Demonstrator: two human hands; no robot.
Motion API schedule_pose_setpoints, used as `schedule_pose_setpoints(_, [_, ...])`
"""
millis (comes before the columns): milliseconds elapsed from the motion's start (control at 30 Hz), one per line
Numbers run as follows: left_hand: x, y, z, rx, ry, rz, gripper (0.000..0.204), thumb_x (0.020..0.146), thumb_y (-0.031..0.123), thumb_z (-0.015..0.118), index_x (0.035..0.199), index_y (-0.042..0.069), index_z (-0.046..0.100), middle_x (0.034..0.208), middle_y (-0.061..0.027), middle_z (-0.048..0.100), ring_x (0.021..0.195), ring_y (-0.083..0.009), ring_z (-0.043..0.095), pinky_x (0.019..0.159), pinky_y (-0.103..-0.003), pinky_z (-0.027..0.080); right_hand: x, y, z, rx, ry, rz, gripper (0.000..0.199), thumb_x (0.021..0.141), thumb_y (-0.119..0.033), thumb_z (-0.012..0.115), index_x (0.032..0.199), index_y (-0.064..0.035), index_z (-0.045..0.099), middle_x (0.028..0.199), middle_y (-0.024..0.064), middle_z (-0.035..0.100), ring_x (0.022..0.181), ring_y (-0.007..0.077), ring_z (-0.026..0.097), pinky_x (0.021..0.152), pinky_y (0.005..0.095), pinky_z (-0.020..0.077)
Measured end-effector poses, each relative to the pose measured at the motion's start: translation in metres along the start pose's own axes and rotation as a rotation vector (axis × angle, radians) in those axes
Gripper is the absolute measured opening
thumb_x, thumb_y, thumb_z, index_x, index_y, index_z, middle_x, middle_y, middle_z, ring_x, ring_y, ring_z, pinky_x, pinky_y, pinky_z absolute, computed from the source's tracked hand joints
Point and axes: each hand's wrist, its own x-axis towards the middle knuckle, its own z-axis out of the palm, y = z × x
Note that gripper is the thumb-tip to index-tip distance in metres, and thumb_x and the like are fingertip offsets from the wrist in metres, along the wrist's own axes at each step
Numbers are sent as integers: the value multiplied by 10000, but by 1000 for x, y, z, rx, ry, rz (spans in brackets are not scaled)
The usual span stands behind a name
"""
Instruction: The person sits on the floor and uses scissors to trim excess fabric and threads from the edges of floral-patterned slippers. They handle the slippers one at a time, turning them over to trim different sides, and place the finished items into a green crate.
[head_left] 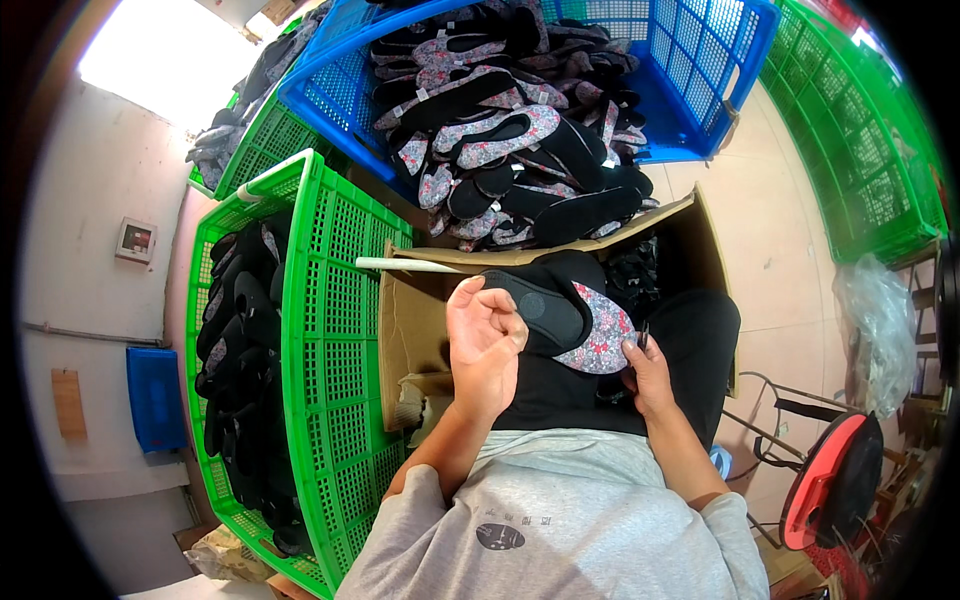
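A slipper with a black sole and a flowered grey, pink and red toe [597, 335] lies across my lap. My right hand [650, 377] is closed on the edge of its toe, and a small dark tip shows by the thumb, too small to name. My left hand [486, 345] is raised by the other end, beside the sole, its fingers curled in. Whatever those fingers hold, if anything, does not show. Just beyond them a pale rod [412, 265] sticks out to the left over the rim of an open cardboard box [415, 310].
Ahead, a blue plastic crate [690, 80] holds a heap of similar flowered slippers [500, 135]. A green crate [340, 370] with dark slippers stands close on my left. Another green crate [850, 130] is at the far right, near clear plastic wrap [875, 330] and a red-and-black stool [830, 480].
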Motion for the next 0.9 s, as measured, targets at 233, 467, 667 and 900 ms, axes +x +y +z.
schedule_pose_setpoints(233, [2, 4, -6, -282, 126, -230, 537, 879, -95, 522, 1361, 105, 397, 1065, -80, 544, 686, -106, 495, 627, -229, 422, -1, -2, 2, -8, 8, 10, 265, 921, -318, 699, 1023, -114, 565, 813, -58, 576, 560, 5, 431, 416, 175, 277])
schedule_pose_setpoints(467, [4, 2, -7, -275, 153, -244, 523, 888, -86, 514, 1362, 101, 396, 1063, -83, 556, 688, -114, 514, 623, -239, 431, -1, -2, 0, -7, -2, 23, 266, 919, -322, 700, 1028, -120, 564, 825, -59, 580, 567, 6, 435, 416, 176, 276])
schedule_pose_setpoints(667, [3, 1, -7, -229, 184, -231, 481, 915, -76, 518, 1353, 99, 427, 1069, -77, 569, 685, -112, 500, 626, -236, 428, -1, -2, 0, -15, 0, 23, 263, 918, -322, 700, 1026, -123, 566, 833, -59, 585, 574, 6, 439, 420, 175, 277])
schedule_pose_setpoints(900, [2, -2, -9, -220, 166, -152, 568, 864, -117, 584, 1366, 93, 422, 1112, -72, 556, 846, -138, 542, 784, -246, 461, -2, -4, 3, -16, 8, 19, 273, 913, -328, 707, 1027, -120, 572, 836, -57, 590, 594, 7, 453, 429, 174, 286])
